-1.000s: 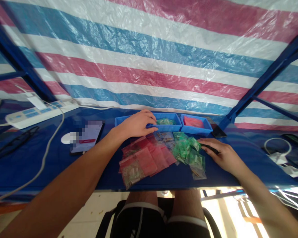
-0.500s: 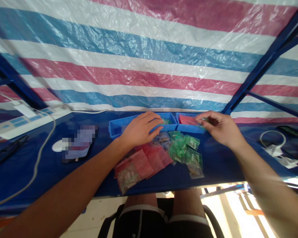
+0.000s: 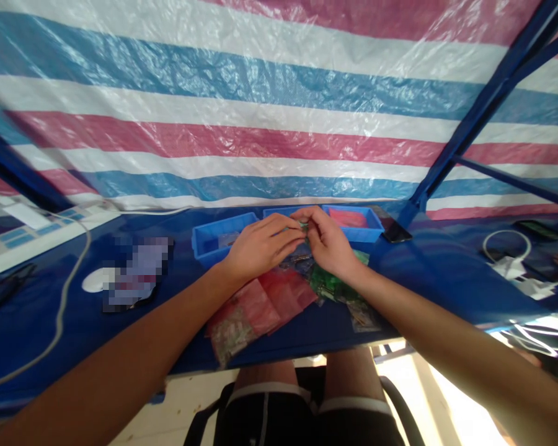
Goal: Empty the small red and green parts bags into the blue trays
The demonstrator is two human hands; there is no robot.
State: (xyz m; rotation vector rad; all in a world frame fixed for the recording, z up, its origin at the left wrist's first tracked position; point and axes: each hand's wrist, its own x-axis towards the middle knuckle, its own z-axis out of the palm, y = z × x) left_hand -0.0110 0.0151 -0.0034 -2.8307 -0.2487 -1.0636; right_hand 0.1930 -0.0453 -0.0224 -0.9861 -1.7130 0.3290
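My left hand and my right hand meet fingertip to fingertip above the blue bins. Both are closed, pinching a small greenish packet that the fingers mostly hide. Below them lie green plastic bags with small parts inside, partly covered by my right wrist. Pink plastic bags spread out nearer the table's front edge, beside my left forearm. A left blue bin holds a clear bag; a right blue bin holds pink bags. The middle bin is largely hidden behind my hands.
On the left are a power strip, a white cable and a blurred-out item beside a white round object. A dark phone lies right of the bins. White chargers sit far right. Striped sheeting hangs behind.
My right hand has come left from the right bin to my left hand, bringing the small greenish packet. The dark phone beside that bin now shows. The whole view has shifted slightly.
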